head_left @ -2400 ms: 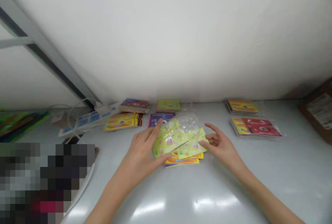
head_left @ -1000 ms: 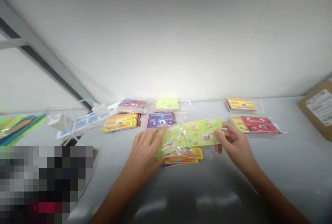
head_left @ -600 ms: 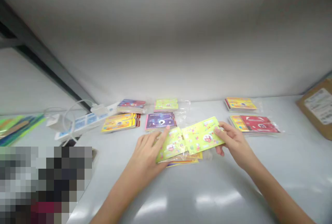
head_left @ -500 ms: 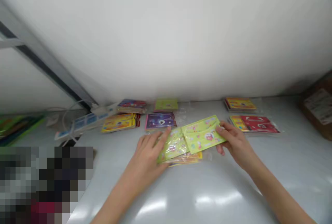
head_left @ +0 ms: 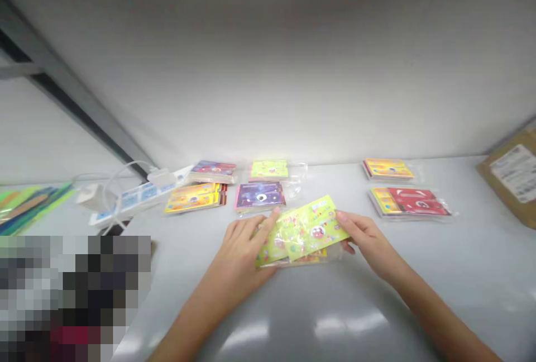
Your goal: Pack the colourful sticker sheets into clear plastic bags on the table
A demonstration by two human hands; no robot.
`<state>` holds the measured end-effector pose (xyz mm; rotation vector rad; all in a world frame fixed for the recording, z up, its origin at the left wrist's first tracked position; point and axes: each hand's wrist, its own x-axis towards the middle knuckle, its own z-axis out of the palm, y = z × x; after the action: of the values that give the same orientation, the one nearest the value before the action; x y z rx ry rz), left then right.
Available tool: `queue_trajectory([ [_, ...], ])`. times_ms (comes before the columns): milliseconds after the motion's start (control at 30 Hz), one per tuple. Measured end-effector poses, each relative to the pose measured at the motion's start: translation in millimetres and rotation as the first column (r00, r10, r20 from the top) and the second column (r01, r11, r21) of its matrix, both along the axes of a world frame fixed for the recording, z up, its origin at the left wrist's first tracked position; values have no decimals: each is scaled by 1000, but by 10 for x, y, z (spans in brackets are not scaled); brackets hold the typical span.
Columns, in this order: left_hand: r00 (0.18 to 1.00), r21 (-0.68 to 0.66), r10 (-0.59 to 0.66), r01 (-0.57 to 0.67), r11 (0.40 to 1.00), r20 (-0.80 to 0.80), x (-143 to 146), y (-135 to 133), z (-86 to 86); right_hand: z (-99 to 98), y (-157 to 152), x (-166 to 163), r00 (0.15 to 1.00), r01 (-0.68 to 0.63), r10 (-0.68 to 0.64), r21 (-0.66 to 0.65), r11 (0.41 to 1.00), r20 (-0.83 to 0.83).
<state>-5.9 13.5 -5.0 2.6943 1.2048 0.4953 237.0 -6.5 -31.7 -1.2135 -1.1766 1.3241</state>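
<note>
The print on the glossy light-green rectangular card [head_left: 317, 230] and on the brown cardboard box's [head_left: 505, 183] white paper label [head_left: 518, 172] is too blurred to read. Pinched at its right end by the right hand [head_left: 368, 239], the card, with a round pinkish picture, overlaps a matching green card in clear plastic [head_left: 271, 249], its left end gripped between the left hand's [head_left: 243, 247] thumb and fingers.

Hands [head_left: 247, 247]: two
Green cards [head_left: 318, 230] at the hands: two visible
Yellow cards [head_left: 320, 254] beneath: count hidden
Stacks [head_left: 195, 199] around: six
Carton [head_left: 508, 175]: one
Power strip [head_left: 144, 195]: one
</note>
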Motion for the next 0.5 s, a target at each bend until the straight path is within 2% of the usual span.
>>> queue_trajectory([
  [67,1000,-18,0,0,1000,6,-2,-3,-3,16,0,10,999,-15,14,-47,999,-32],
  [133,1000,-36,-3,4,999,17,-2,-6,-8,35,7,18,996,19,-25,-77,997,-85],
  [267,1000,-60,-13,15,998,22,4,-9,-21,48,31,25,978,153,-154,-14,988,-142],
  [367,1000,-67,-13,14,998,15,4,-3,-43,52,21,6,987,155,-158,90,984,26],
  [500,1000,-59,-19,19,998,6,4,4,-72,67,-31,-49,940,-57,-15,203,978,341],
])
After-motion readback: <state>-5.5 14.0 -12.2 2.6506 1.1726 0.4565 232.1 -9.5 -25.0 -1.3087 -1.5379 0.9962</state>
